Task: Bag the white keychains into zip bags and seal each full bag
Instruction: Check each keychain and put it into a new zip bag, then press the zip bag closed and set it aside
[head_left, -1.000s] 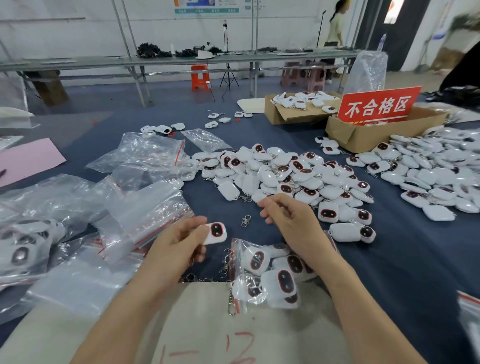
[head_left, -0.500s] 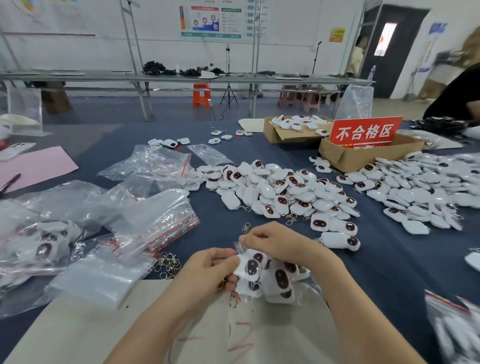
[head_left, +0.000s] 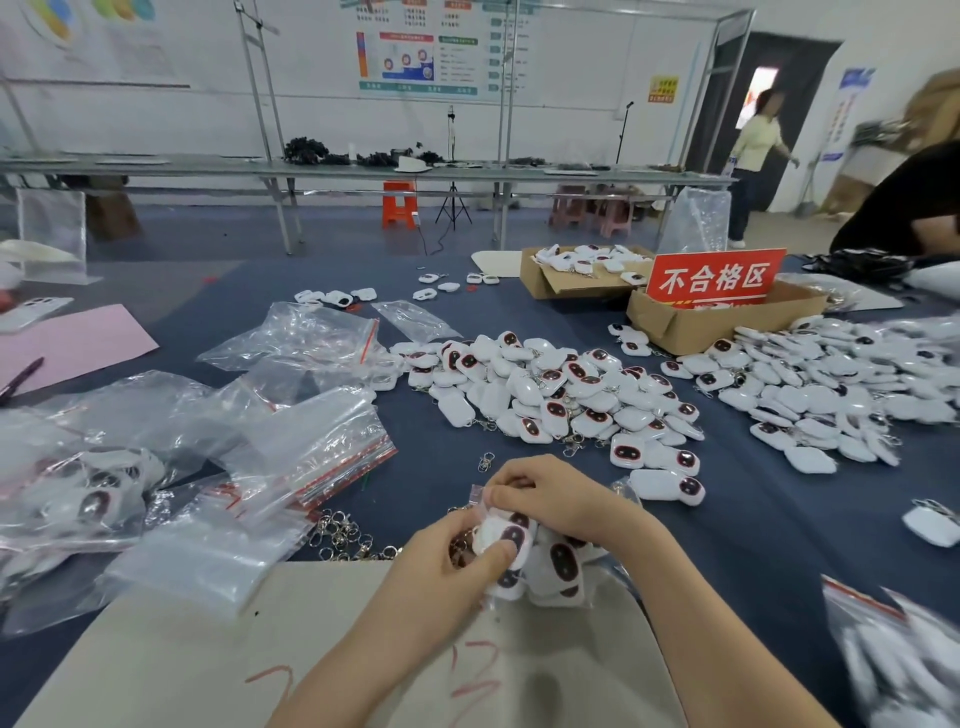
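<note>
Red sign (head_left: 714, 278) in a cardboard box (head_left: 691, 327), pink sheet (head_left: 78, 338), orange stool (head_left: 399, 203)

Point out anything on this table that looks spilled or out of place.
A heap of loose metal clips lies on the blue cloth beside the empty bags, attached to no keychain; one more clip lies alone just beyond the right hand. A few keychains lie scattered far from the main pile.

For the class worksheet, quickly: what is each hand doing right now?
Left hand: closed, pinching a white keychain at the mouth of the zip bag.
Right hand: closed, pinching that bag's top edge.
</note>
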